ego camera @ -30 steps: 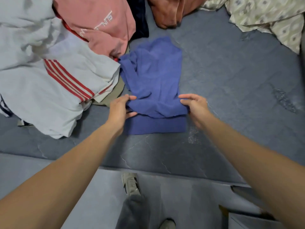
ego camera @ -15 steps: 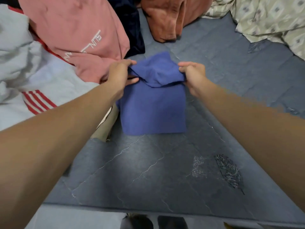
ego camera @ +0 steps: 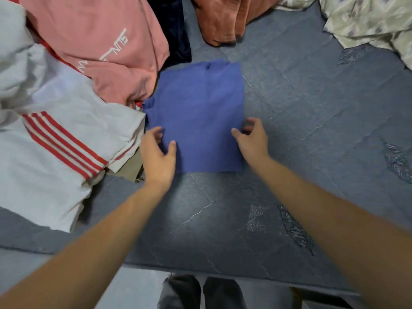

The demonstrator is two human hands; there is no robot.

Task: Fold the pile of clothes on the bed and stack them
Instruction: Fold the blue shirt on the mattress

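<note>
Left hand (ego camera: pixel 157 157) and right hand (ego camera: pixel 252 139), fingers spread, flank folded blue garment (ego camera: pixel 196 117); thumbs touch cloth. Likely soft, light, floppy; best lifted under both side edges.

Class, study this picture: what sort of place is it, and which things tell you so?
Probably a bedroom: a quilted grey mattress, a patterned sheet bunched at its corner, and loose clothes piled beside a folded blue garment.

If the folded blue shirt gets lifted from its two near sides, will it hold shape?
Probably not: the blue shirt looks thin and soft, so its middle would likely sag. It seems light. Left hand and right hand sit at its edges.
</note>
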